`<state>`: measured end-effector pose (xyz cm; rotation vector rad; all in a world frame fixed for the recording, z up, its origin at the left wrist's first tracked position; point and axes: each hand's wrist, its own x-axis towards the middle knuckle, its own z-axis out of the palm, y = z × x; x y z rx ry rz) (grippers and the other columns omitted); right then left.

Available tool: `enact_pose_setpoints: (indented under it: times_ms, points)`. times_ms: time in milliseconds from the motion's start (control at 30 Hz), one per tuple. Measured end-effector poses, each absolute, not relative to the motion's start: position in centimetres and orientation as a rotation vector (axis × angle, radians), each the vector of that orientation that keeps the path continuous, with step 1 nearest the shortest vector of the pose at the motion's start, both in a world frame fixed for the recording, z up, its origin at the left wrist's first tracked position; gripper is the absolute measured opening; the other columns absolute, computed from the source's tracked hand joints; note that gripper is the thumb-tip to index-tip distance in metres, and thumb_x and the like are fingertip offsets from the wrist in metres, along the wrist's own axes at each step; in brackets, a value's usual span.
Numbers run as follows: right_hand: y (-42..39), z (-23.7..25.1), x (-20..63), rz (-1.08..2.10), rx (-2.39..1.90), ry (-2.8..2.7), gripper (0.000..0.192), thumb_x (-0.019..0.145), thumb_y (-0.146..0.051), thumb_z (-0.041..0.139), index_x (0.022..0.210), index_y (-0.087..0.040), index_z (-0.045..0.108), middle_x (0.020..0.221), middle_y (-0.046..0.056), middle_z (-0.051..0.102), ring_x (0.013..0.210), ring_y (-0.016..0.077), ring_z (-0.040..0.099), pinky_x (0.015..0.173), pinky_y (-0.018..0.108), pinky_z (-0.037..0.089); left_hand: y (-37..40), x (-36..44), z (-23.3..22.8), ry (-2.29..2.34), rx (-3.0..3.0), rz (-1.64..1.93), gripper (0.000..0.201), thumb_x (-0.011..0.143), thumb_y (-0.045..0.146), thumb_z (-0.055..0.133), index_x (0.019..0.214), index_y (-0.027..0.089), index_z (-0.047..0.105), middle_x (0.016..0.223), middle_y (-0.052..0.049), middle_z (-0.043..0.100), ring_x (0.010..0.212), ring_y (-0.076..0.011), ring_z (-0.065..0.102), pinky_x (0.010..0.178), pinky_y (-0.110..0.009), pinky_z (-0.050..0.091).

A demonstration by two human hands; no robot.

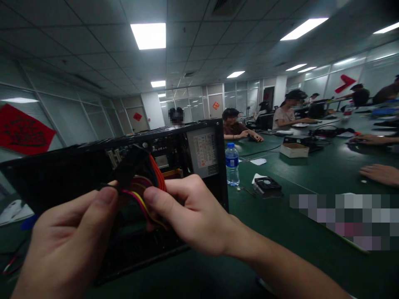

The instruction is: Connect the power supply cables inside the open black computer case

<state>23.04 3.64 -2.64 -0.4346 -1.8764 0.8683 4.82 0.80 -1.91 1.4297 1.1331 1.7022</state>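
You're pinching the coloured wire bundle [149, 189] betw. both hands, right in front of the open black PC case [77, 174]. Your right hand [190, 214] is closing fingers round the wires; your left hand [67, 241] is gripping them betw. thumb & forefinger. The case is sitting on a dark green table [280, 232], w/ a water bottle [232, 164] and small fan [267, 184] just beyond. Other people are sitting further along, under ceiling light panels [149, 35].

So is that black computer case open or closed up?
Open. The computer case has no side panel on the near face: the power supply and the coloured wires pinched by both hands show inside.
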Motion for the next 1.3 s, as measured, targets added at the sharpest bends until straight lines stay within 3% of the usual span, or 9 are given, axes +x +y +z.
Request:
enact_pose_setpoints:
  times_ms: [133,267,433,600,800,933,1167,1300]
  points:
    - [3.8,-2.8,22.9,0.958,-0.409,-1.920,0.043,0.099,-0.044,0.044,0.074,-0.013,0.063,0.065,-0.001,0.056,0.060,0.0084,0.049,0.057,0.020,0.036,0.9,5.9,-1.0,1.111,1.392,1.783,0.021,0.058,0.029,0.086,0.066,0.023,0.068,0.057,0.006,0.064,0.049,-0.0081,0.058,0.043,-0.011,0.050]
    - [4.1,-2.8,23.0,1.083,-0.352,-1.934,0.045,0.099,-0.046,0.042,0.077,-0.013,0.062,0.069,0.000,0.058,0.060,0.0085,0.048,0.056,0.019,0.037,1.4,5.6,-0.8,1.011,1.428,1.660,0.020,0.063,0.034,0.085,0.067,0.021,0.069,0.055,0.004,0.064,0.046,-0.0082,0.057,0.040,-0.012,0.048]
    - [4.4,-2.7,23.3,1.104,-0.263,-1.948,0.040,0.098,-0.043,0.045,0.078,-0.013,0.062,0.072,0.001,0.059,0.063,0.0088,0.050,0.058,0.019,0.038,1.0,6.3,-1.5,1.034,1.408,1.724,0.028,0.069,0.044,0.079,0.081,0.020,0.072,0.077,-0.003,0.073,0.060,-0.0156,0.065,0.048,-0.023,0.057]
    - [4.4,-2.9,22.9,1.015,-0.264,-1.941,0.039,0.098,-0.040,0.046,0.074,-0.013,0.061,0.070,-0.001,0.056,0.063,0.0085,0.049,0.059,0.020,0.039,0.6,6.8,-1.5,1.159,1.478,1.746,0.029,0.068,0.046,0.079,0.066,0.021,0.064,0.051,0.005,0.056,0.044,-0.0067,0.046,0.037,-0.013,0.039]
    - [4.7,-3.4,22.2,1.031,-0.302,-1.917,0.040,0.098,-0.042,0.046,0.073,-0.014,0.059,0.070,-0.001,0.057,0.064,0.0083,0.050,0.059,0.019,0.039,1.3,5.9,-1.7,1.207,1.598,1.683,0.035,0.069,0.049,0.077,0.062,0.020,0.058,0.049,0.005,0.051,0.041,-0.0068,0.042,0.034,-0.015,0.032]
    - [5.1,-3.7,22.1,1.192,-0.295,-1.897,0.046,0.098,-0.049,0.045,0.074,-0.013,0.060,0.063,-0.002,0.053,0.054,0.0067,0.045,0.050,0.018,0.035,1.3,6.0,-2.4,1.206,1.534,1.628,0.037,0.073,0.056,0.072,0.068,0.020,0.062,0.053,0.004,0.057,0.045,-0.0097,0.048,0.037,-0.016,0.041]
    - [5.3,-3.6,22.3,1.353,-0.289,-1.848,0.051,0.096,-0.056,0.043,0.076,-0.012,0.059,0.069,0.001,0.059,0.047,0.0045,0.043,0.044,0.017,0.034,1.8,6.1,-2.5,0.904,1.309,1.549,0.031,0.067,0.045,0.081,0.085,0.021,0.073,0.077,-0.002,0.070,0.063,-0.0150,0.061,0.056,-0.021,0.057]
    - [5.2,-3.5,22.2,1.372,-0.292,-1.835,0.051,0.095,-0.058,0.044,0.078,-0.012,0.060,0.069,0.001,0.060,0.047,0.0046,0.044,0.043,0.016,0.035,2.0,6.3,-2.5,0.887,1.276,1.553,0.029,0.071,0.043,0.078,0.090,0.021,0.074,0.079,-0.002,0.071,0.062,-0.0142,0.061,0.055,-0.022,0.057]
